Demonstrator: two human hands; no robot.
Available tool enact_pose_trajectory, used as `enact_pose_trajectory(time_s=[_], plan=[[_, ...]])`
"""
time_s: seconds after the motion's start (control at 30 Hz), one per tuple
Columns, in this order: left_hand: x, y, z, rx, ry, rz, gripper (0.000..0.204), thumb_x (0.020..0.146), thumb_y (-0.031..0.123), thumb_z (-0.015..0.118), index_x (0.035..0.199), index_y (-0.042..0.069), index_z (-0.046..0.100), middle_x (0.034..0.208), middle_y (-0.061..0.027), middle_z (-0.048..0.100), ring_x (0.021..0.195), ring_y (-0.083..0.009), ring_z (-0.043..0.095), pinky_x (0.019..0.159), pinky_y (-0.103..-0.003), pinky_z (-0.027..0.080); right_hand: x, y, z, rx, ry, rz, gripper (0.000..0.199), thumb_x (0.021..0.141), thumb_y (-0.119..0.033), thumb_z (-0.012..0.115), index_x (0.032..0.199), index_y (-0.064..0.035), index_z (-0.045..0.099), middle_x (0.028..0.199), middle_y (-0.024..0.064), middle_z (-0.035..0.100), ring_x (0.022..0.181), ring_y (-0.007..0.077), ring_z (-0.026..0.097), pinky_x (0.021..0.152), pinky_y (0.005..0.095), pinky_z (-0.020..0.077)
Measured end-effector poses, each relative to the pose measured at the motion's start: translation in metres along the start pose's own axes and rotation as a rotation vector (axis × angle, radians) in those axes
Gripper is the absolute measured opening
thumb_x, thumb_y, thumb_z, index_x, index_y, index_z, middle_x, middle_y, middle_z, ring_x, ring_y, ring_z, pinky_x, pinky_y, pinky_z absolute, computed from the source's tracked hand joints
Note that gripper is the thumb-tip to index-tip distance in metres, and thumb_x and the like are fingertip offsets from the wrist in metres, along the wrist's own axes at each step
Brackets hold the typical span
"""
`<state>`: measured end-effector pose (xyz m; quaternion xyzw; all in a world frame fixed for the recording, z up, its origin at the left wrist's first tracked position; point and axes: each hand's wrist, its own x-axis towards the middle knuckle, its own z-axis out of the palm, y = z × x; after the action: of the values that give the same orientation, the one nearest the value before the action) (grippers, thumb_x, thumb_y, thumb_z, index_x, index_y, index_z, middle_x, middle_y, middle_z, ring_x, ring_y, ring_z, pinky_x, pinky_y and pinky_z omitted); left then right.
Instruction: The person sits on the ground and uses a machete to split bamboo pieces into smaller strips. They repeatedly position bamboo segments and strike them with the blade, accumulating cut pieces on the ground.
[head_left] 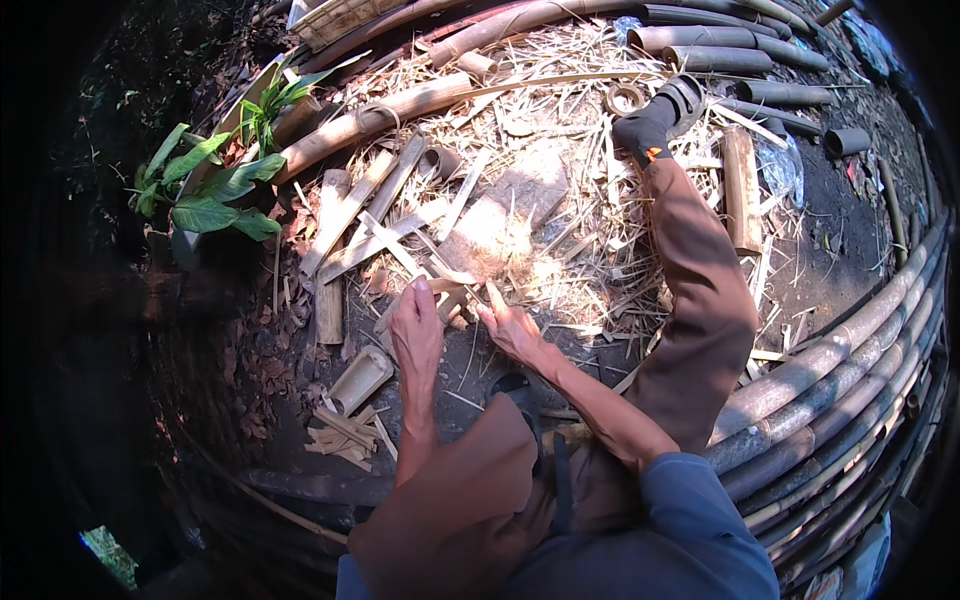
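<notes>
My left hand (415,325) is closed, its thumb pressed along the near end of a pale bamboo strip (452,284). The strip reaches across toward my right hand (512,328). That hand is also closed, with the index finger stretched forward beside the strip's far end. What lies under its fingers is dark, thin and mostly hidden, so I cannot make it out. Just beyond both hands, a worn flat board (510,205) lies among bamboo shavings (590,265). Several split bamboo slats (385,238) lie crossed beyond my left hand.
My outstretched leg (695,290) bounds the right side. Long bamboo poles (810,375) are stacked beyond it. A thick bamboo pole (370,122) and a leafy plant (215,180) stand far left. A short bamboo piece (360,380) and small strips (343,437) lie near left.
</notes>
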<state>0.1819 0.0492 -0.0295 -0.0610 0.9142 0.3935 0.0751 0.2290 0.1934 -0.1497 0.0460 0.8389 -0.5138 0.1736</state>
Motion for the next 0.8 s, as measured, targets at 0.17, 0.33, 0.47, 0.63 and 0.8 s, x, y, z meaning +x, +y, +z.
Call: enact_pose_trajectory(time_s=[0.17,0.33,0.47,0.63,0.8], plan=[[0.013,-0.023,0.004,0.015,0.191,0.055,0.041,0.098,0.017,0.037,0.110,-0.014,0.060,0.091,-0.0246,0.068,0.085,-0.0277,0.071,0.072,-0.034,0.060,-0.033,0.008,0.010,0.085,0.183,-0.123,0.067,0.092,-0.036,0.057,0.146,-0.0093,0.028,0.079,0.0244,0.066,0.073,0.0451,0.064,0.067,0.0516,0.0499],[-0.014,0.038,-0.019,-0.280,0.205,0.133,0.049,0.101,0.032,0.034,0.124,-0.007,0.052,0.106,-0.0230,0.065,0.094,-0.0283,0.067,0.084,-0.037,0.055,-0.031,-0.016,0.004,0.150,0.176,-0.114,0.050,0.091,-0.037,0.059,0.130,-0.0092,0.045,0.079,0.0234,0.066,0.073,0.0447,0.064,0.065,0.0498,0.0505],[-0.034,0.036,-0.043,-0.647,0.327,0.220,0.063,0.102,0.049,0.026,0.140,-0.001,0.034,0.115,-0.0212,0.060,0.100,-0.0267,0.062,0.090,-0.036,0.046,-0.027,-0.001,-0.005,0.273,0.177,-0.132,0.038,0.093,-0.039,0.059,0.112,-0.0059,0.056,0.073,0.0231,0.064,0.070,0.0438,0.065,0.064,0.0499,0.0508],[-0.040,-0.007,-0.045,-0.580,0.267,0.103,0.065,0.103,0.048,0.027,0.139,-0.005,0.033,0.115,-0.0195,0.058,0.098,-0.0250,0.060,0.090,-0.036,0.046,-0.013,0.016,-0.003,0.151,0.140,-0.019,0.034,0.093,-0.037,0.058,0.097,-0.0024,0.057,0.066,0.0230,0.060,0.065,0.0410,0.064,0.055,0.0471,0.0494],[-0.050,-0.036,-0.035,-0.470,0.142,0.151,0.074,0.098,0.054,0.041,0.141,-0.005,0.029,0.124,-0.0204,0.052,0.111,-0.0267,0.055,0.099,-0.039,0.042,-0.026,0.008,0.000,0.175,0.261,-0.214,0.033,0.093,-0.036,0.059,0.105,-0.0049,0.056,0.064,0.0218,0.059,0.070,0.0401,0.065,0.058,0.0484,0.0502]])
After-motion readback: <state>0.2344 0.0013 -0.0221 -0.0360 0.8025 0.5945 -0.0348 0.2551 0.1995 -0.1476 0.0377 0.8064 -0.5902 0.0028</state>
